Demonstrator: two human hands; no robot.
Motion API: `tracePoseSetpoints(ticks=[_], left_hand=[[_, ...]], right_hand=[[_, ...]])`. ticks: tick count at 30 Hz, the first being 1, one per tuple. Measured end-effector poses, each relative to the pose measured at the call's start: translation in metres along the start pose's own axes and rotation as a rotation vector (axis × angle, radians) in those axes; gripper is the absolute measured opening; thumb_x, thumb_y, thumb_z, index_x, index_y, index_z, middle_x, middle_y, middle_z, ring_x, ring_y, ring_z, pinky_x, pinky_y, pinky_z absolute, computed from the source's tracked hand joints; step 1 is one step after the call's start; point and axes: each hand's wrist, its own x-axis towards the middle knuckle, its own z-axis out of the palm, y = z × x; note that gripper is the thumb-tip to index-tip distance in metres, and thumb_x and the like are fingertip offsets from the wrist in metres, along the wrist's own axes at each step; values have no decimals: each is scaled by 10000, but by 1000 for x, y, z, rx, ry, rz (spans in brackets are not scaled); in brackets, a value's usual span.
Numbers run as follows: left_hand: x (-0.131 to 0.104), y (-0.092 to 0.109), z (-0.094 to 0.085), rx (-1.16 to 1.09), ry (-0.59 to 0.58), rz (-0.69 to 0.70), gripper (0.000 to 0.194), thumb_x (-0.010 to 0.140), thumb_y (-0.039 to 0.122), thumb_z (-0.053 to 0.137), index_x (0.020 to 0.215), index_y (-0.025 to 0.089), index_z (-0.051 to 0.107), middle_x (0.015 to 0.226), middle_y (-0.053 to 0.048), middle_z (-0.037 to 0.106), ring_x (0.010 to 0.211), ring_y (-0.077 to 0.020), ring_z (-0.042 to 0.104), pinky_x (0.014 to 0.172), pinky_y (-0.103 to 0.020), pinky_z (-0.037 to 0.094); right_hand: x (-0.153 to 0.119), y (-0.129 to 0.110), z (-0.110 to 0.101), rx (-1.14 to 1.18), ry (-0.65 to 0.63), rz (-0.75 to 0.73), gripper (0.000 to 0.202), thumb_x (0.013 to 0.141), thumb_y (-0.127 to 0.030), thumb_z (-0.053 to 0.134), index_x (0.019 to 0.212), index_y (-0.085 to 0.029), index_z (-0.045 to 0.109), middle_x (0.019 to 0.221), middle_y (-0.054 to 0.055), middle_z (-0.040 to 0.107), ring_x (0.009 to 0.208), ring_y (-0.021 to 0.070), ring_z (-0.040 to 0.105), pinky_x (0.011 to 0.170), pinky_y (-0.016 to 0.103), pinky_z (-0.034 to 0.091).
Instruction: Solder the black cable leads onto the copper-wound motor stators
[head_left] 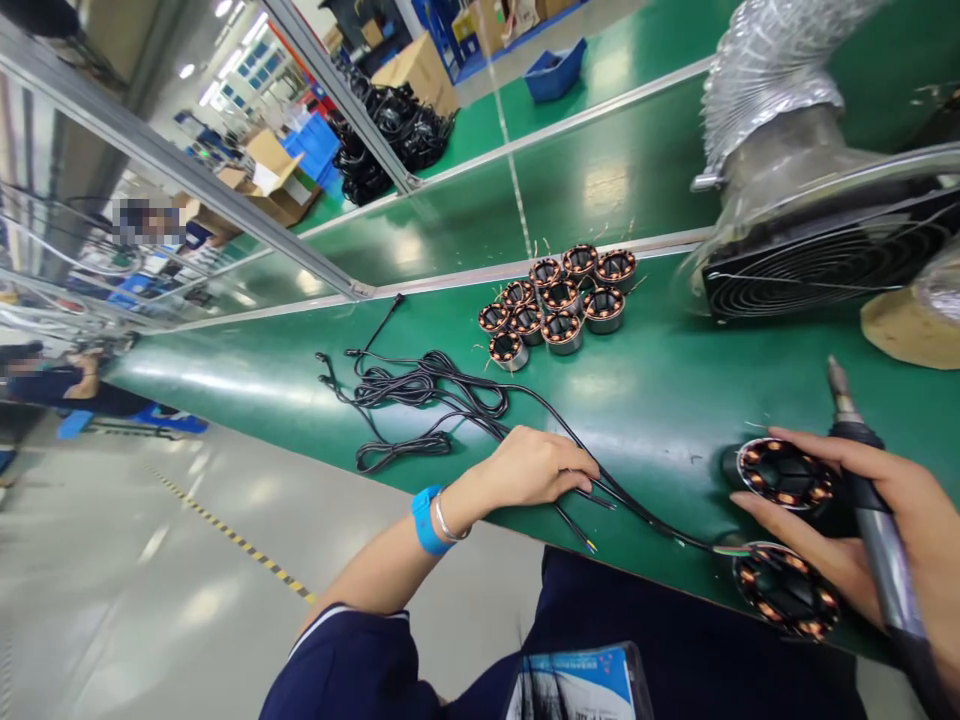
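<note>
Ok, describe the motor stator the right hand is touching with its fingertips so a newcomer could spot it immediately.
Start at the green belt and follow its near edge right to the right hand, which grips a soldering iron. Two copper-wound stators lie there. It is the upper stator, fully on the belt, unlike the lower stator, which has the black cable attached.

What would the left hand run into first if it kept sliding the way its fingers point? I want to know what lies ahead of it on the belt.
The left hand points right along the green belt, over the black cables. First in line, apparently, is the upper wound stator by the right hand.
</note>
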Motion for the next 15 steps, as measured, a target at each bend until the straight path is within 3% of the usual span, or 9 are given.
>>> tracePoseSetpoints(ticks=[3,4,6,7,9,11,13,14,15], left_hand=[[-1,0,-12,-55,-57,174,185,947,215,557,942,204,742,891,-35,764,795,-144,702,688,-204,463],[-7,-4,-24,-132,-7,239,156,936,214,583,908,190,735,846,-32,756,735,-130,690,660,-195,464],[-28,-16,-58,-325,242,339,114,910,247,646,848,175,709,736,-8,714,590,-94,623,564,-177,445],[-42,-21,-80,-425,511,358,121,882,269,690,811,170,691,669,10,669,520,-83,570,506,-180,420],[-72,-23,-127,-501,769,436,219,901,404,660,821,203,628,527,87,477,375,-49,349,404,-177,330],[-93,-11,-164,-623,1016,546,270,806,379,774,763,207,571,469,124,281,330,-35,132,344,-172,248],[-91,11,-178,-678,1122,520,336,728,375,842,726,211,549,466,126,201,346,-30,62,331,-155,206],[-80,22,-174,-716,1143,453,366,718,440,835,703,211,551,450,125,182,343,-28,52,323,-161,181],[-63,33,-164,-760,1091,276,404,708,492,821,645,205,543,422,121,161,323,-22,63,313,-166,150]], right_hand=[[2,-10,-5,-48,38,-138,605,861,-730,529,1274,-291,581,1140,61,715,828,226,740,637,314,579],[2,-10,-5,-51,50,-180,599,873,-724,516,1267,-277,579,1124,47,721,803,214,741,639,299,583],[3,-9,-5,-50,61,-221,574,887,-691,528,1270,-266,569,1109,28,726,763,197,741,656,279,587],[3,-7,-4,-46,51,-222,562,893,-672,538,1281,-266,561,1107,24,727,751,193,740,668,275,588],[2,-5,-3,-35,38,-218,567,897,-669,533,1299,-270,552,1093,23,731,726,189,737,661,272,586],[2,-2,-2,-38,42,-208,568,897,-672,529,1300,-273,556,1085,26,733,722,188,737,641,267,580],[2,0,-2,-51,58,-186,540,898,-647,550,1286,-272,568,1080,33,734,717,185,737,629,260,579],[3,0,-3,-51,61,-170,523,897,-624,569,1282,-269,570,1090,40,731,728,186,738,637,258,583],[4,0,-5,-37,62,-162,519,891,-600,594,1284,-262,567,1113,51,726,764,194,742,665,261,592]])
